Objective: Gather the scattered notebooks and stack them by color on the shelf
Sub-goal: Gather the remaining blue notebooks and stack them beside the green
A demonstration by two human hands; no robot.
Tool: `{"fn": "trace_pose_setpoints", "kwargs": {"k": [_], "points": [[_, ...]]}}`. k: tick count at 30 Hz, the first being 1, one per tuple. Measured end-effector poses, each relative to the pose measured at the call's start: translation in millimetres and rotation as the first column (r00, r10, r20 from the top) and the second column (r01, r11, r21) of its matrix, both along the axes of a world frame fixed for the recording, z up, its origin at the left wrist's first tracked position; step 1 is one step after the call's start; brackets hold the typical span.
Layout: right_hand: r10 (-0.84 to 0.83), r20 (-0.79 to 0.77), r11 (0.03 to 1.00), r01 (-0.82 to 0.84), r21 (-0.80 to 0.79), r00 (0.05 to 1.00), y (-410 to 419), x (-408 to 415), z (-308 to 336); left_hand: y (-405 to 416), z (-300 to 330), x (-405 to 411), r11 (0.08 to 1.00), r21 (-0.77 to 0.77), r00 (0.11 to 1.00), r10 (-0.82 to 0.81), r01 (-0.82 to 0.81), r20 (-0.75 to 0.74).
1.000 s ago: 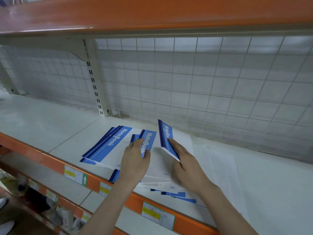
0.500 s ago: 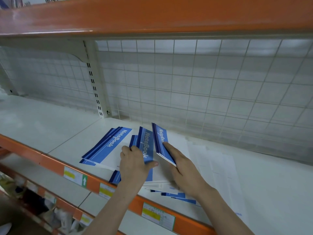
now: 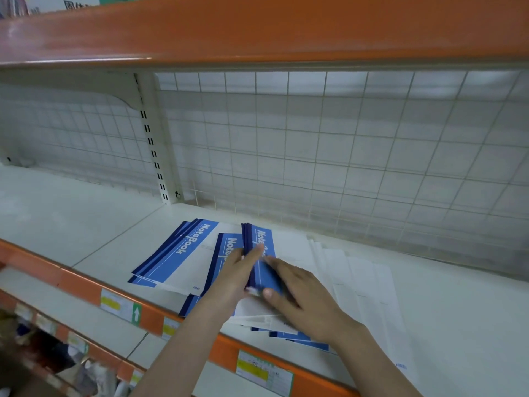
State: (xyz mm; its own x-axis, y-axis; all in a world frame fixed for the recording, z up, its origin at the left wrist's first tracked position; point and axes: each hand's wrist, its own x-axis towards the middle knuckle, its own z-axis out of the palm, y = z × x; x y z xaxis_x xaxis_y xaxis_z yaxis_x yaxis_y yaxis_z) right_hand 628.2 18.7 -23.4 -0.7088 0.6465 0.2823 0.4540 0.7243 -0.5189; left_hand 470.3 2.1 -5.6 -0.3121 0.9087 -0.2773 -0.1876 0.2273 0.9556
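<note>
Blue-and-white notebooks [image 3: 183, 253] lie fanned across a white shelf [image 3: 71, 213], each cover printed "NoteBook" in white letters on a blue band. The left hand [image 3: 237, 279] and right hand [image 3: 303, 290] press a small upright bundle of notebooks [image 3: 259, 259] between them, left fingers flat against its near side, right thumb curled under its lower corner. More notebooks lie face down to the right, showing plain white backs [image 3: 360, 285]. The shelf's orange front edge [image 3: 80, 282] carries price labels [image 3: 120, 306], one with a green arrow; their print is too blurred to read. A white wire grid [image 3: 315, 144] backs the shelf, under an orange beam [image 3: 257, 30].
</note>
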Motion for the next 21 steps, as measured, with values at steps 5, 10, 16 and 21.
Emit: {"fn": "trace_pose_setpoints", "kwargs": {"k": [5,10,16,21], "points": [[-0.245,-0.177,0.969,0.238,-0.061,0.953,4,5,5,-9,-12,-7,0.998,0.058,0.997,-0.021,0.025,-0.068],[-0.51,-0.376,0.843,0.363,-0.397,0.774,15,8,8,-15,-6,-14,0.927,0.374,0.998,0.003,0.02,-0.06],[-0.328,-0.639,0.928,0.111,-0.355,0.696,8,2,16,-20,10,-12,0.805,0.586,0.981,0.023,0.095,-0.192],[-0.353,-0.649,0.886,0.018,-0.464,0.674,2,3,12,-20,9,-2,0.816,0.576,0.977,0.08,0.051,-0.2]]}}
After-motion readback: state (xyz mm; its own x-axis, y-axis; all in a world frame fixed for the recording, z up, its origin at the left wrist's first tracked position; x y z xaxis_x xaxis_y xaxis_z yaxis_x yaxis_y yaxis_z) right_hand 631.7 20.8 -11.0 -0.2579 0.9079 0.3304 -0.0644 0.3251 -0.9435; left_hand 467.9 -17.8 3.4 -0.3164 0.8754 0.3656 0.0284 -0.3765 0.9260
